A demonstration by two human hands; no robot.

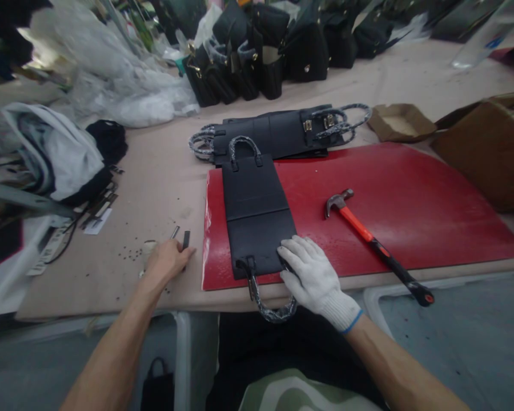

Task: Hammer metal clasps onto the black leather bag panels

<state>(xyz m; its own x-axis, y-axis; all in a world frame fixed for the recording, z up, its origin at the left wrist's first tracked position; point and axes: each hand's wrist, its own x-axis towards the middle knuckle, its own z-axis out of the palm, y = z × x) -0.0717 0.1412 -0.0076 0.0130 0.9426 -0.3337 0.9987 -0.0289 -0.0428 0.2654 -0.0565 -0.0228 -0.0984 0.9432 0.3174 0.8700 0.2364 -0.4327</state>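
Observation:
A black bag panel [259, 211] lies lengthwise in front of me on a red mat, with a plastic-wrapped handle at each end. The near handle [276, 314] hangs over the table edge. My right hand [310, 274], in a white knit glove, grips the panel's lower right corner beside the base of that handle. My bare left hand [169, 260] is low on the table, left of the mat, its fingers closed on a small dark bar [186, 238]. A short silver rod [175, 232] lies next to these fingers. Small dark bits [131, 253] are scattered further left.
A claw hammer [374, 242] with an orange-and-black handle rests on the red mat [411, 194]. Behind the panel are stacked black panels [265, 134] with wrapped handles. Cardboard boxes [402, 123] stand at right, black bags [306, 45] at the back. Clear plastic [141, 97] is heaped at left.

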